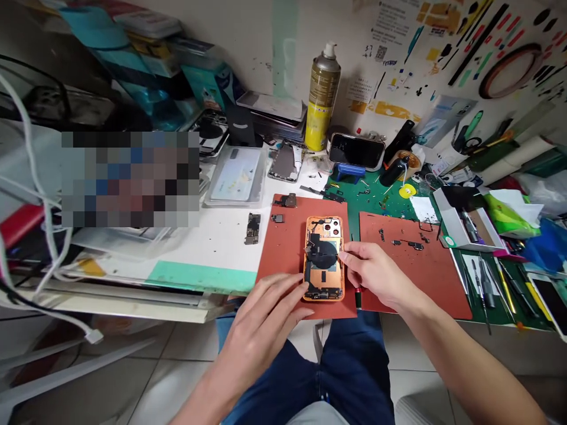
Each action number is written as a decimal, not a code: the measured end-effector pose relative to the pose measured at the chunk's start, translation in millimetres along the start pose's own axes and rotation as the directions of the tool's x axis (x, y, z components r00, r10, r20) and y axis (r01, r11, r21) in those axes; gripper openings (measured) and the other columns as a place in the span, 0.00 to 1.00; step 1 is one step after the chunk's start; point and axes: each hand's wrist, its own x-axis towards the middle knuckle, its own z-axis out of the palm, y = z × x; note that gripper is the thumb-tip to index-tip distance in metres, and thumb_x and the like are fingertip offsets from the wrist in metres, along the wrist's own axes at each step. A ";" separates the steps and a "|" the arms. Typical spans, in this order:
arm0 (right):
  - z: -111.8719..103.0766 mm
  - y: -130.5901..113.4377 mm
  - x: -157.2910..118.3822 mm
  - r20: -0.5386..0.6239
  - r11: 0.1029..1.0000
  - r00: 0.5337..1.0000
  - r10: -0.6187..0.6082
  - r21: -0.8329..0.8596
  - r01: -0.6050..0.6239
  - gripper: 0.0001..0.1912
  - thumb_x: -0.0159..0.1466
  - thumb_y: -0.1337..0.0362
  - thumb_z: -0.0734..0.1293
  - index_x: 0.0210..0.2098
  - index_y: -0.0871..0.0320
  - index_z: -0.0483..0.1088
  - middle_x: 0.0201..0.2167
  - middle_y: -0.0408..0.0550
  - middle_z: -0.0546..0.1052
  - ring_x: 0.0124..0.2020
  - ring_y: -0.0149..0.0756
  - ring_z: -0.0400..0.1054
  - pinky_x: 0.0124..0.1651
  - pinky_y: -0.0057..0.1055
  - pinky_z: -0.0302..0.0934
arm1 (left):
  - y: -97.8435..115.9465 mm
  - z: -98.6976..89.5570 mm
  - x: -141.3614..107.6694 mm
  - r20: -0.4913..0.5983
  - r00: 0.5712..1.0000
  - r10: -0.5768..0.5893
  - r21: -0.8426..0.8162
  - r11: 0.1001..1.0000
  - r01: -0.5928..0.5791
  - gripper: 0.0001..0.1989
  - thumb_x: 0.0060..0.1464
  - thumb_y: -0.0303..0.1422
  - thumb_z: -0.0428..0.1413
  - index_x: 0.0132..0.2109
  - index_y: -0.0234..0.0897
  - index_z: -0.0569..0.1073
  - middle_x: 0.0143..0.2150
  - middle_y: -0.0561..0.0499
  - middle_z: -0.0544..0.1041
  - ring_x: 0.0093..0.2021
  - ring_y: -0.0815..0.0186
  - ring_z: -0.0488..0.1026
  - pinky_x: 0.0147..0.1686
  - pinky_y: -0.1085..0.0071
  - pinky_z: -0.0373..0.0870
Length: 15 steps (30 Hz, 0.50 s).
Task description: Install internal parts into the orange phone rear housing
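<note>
An orange phone housing (338, 277) lies upright on a red-brown mat, its inside facing up. It has a round black charging coil (322, 255) in the middle and camera openings at the top right. My left hand (266, 319) is open, fingers stretched out, with fingertips at the housing's lower left edge. My right hand (374, 271) is closed in a pinch at the right edge, beside the coil; what its fingertips hold is too small to make out. A red and black handle (358, 295) shows below my right hand.
A logic board (252, 228) lies left of the mat (277, 254), which bears small camera parts (287, 200). A second mat (434, 277) holds small parts. Behind stand a spray can (322, 100) and a propped phone (357, 151). Tools (482, 283) lie at right.
</note>
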 end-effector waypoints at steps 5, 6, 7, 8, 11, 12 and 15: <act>1.5 -0.1 2.3 -0.044 0.988 0.999 -0.012 -0.153 0.005 0.18 0.73 0.54 0.65 0.28 0.54 0.69 0.13 0.36 0.67 0.18 0.31 0.61 0.30 0.30 0.55 | 3.4 4.8 11.2 0.130 0.990 0.055 0.026 0.998 -0.059 0.18 0.72 0.29 0.60 0.66 0.38 0.74 0.60 0.40 0.83 0.61 0.50 0.79 0.54 0.52 0.81; 1.7 0.3 3.0 -0.064 0.984 0.998 -0.021 -0.181 0.009 0.18 0.73 0.54 0.65 0.27 0.54 0.70 0.13 0.36 0.67 0.17 0.31 0.61 0.29 0.31 0.54 | 3.7 5.7 13.1 0.154 0.986 0.064 0.033 0.997 -0.069 0.18 0.73 0.29 0.58 0.66 0.36 0.74 0.60 0.39 0.83 0.63 0.49 0.78 0.55 0.51 0.81; 2.1 0.8 3.8 -0.085 0.978 0.996 -0.033 -0.206 0.015 0.19 0.73 0.54 0.66 0.26 0.54 0.70 0.13 0.37 0.67 0.17 0.31 0.61 0.29 0.31 0.53 | 3.7 6.7 14.6 0.169 0.983 0.074 0.038 0.996 -0.081 0.18 0.74 0.28 0.57 0.67 0.35 0.73 0.61 0.39 0.83 0.65 0.49 0.77 0.56 0.51 0.81; 2.7 1.2 4.8 -0.106 0.973 0.993 -0.046 -0.228 0.021 0.19 0.72 0.55 0.67 0.25 0.53 0.69 0.13 0.37 0.67 0.17 0.31 0.60 0.29 0.31 0.52 | 3.4 7.7 15.6 0.177 0.981 0.081 0.043 0.995 -0.090 0.18 0.74 0.28 0.57 0.67 0.34 0.73 0.62 0.39 0.82 0.67 0.48 0.76 0.57 0.51 0.81; 4.7 2.0 6.6 -0.151 0.960 0.985 -0.084 -0.279 0.039 0.20 0.71 0.57 0.67 0.23 0.53 0.69 0.15 0.39 0.68 0.17 0.30 0.60 0.29 0.32 0.51 | 1.2 10.9 16.3 0.175 0.980 0.098 0.051 0.993 -0.109 0.19 0.73 0.26 0.58 0.67 0.33 0.73 0.62 0.39 0.82 0.69 0.48 0.74 0.61 0.49 0.80; 4.7 2.2 5.8 -0.164 0.956 0.982 -0.094 -0.290 0.043 0.19 0.71 0.57 0.66 0.24 0.53 0.70 0.16 0.40 0.70 0.17 0.31 0.60 0.29 0.32 0.51 | 0.4 11.7 16.0 0.175 0.980 0.100 0.054 0.992 -0.111 0.19 0.72 0.25 0.58 0.66 0.33 0.73 0.62 0.39 0.82 0.69 0.48 0.73 0.61 0.49 0.80; 0.7 3.9 -4.2 -0.225 0.951 0.966 -0.124 -0.306 0.051 0.15 0.71 0.58 0.64 0.29 0.54 0.74 0.24 0.44 0.77 0.19 0.32 0.63 0.29 0.32 0.52 | -1.0 12.5 15.1 0.184 0.977 0.109 0.061 0.991 -0.122 0.18 0.70 0.23 0.59 0.65 0.32 0.75 0.63 0.39 0.82 0.69 0.46 0.72 0.60 0.47 0.81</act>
